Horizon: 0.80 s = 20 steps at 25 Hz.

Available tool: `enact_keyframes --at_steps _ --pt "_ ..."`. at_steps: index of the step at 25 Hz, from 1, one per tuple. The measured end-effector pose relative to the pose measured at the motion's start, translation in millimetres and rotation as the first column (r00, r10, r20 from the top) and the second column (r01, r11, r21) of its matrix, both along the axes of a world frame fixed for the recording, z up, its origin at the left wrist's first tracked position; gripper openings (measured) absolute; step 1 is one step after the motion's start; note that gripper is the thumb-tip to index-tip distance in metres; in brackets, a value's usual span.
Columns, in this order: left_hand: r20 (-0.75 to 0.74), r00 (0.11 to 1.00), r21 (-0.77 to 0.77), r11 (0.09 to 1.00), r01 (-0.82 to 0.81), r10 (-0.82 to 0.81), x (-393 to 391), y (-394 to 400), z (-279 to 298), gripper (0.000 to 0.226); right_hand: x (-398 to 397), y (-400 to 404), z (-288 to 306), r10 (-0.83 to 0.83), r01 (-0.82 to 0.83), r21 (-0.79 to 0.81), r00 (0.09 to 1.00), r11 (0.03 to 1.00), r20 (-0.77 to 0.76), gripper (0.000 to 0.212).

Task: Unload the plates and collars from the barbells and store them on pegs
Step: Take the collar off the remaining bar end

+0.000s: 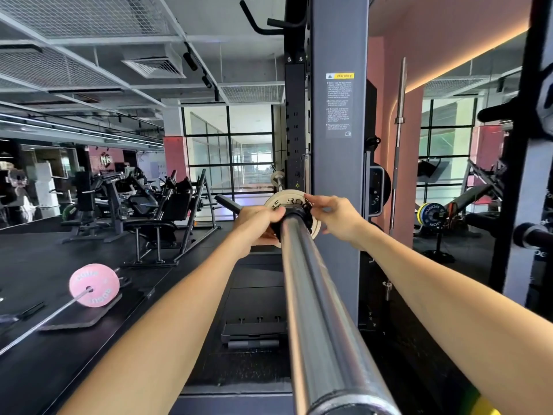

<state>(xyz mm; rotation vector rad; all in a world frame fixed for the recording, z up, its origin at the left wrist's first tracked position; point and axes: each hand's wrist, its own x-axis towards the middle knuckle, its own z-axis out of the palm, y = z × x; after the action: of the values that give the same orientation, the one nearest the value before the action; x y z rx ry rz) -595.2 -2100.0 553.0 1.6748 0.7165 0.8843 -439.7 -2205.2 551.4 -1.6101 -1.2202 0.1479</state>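
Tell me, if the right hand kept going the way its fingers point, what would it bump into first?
The right hand points left, toward the bar. It would likely meet the black collar on the sleeve, just in front of the pale plate. Its fingertips look to be at the collar already, though depth is unclear.

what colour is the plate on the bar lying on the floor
Pink, with pale lettering. The plate shows at lower left of the head view, on a barbell on the floor.

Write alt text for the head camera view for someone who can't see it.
Both hands work at a black collar on a steel barbell, against a pale plate; the left hand grips it, the right hand touches it. A pink plate lies on the gym floor.
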Motion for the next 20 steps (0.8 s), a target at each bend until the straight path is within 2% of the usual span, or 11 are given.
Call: enact_keyframes --at_steps 2,3,5,6,9,12,17,20 --pt "-0.133 0.991 0.038 0.999 -0.02 0.025 3 -8 14 0.053 -2 -5 -6 0.02 -0.028 -0.079 0.996 0.996 -0.09 0.051" --pt "-0.208 0.978 0.079 0.997 -0.012 0.028 5 -14 21 0.06 -4 -4 -10 0.052 -0.067 -0.089 0.986 0.994 -0.156 0.055" --pt "-0.311 0.95 0.13 0.99 0.05 -0.008 10 -29 30 0.05 -7 -1 -15 0.074 -0.09 -0.053 0.966 0.995 -0.247 0.058" --pt "-0.348 0.937 0.144 0.988 0.064 -0.01 13 -34 33 0.047 -7 2 -17 0.046 -0.057 -0.032 0.963 0.998 -0.267 0.052" --pt "-0.438 0.898 0.166 0.986 0.035 0.042 21 -37 36 0.064 -8 5 -21 -0.053 0.058 0.011 0.961 0.998 -0.271 0.022" --pt "-0.425 0.904 0.129 0.991 0.025 0.032 25 -36 36 0.059 -9 6 -23 -0.068 0.076 0.022 0.963 0.997 -0.261 0.009" --pt "-0.331 0.94 0.092 0.994 -0.056 0.083 27 -31 29 0.057 -9 7 -21 -0.133 0.139 0.017 0.972 0.99 -0.193 0.015" --pt "-0.306 0.951 0.056 0.998 -0.032 0.048 25 -28 29 0.041 -11 8 -20 -0.144 0.15 0.025 0.976 0.988 -0.162 0.011"
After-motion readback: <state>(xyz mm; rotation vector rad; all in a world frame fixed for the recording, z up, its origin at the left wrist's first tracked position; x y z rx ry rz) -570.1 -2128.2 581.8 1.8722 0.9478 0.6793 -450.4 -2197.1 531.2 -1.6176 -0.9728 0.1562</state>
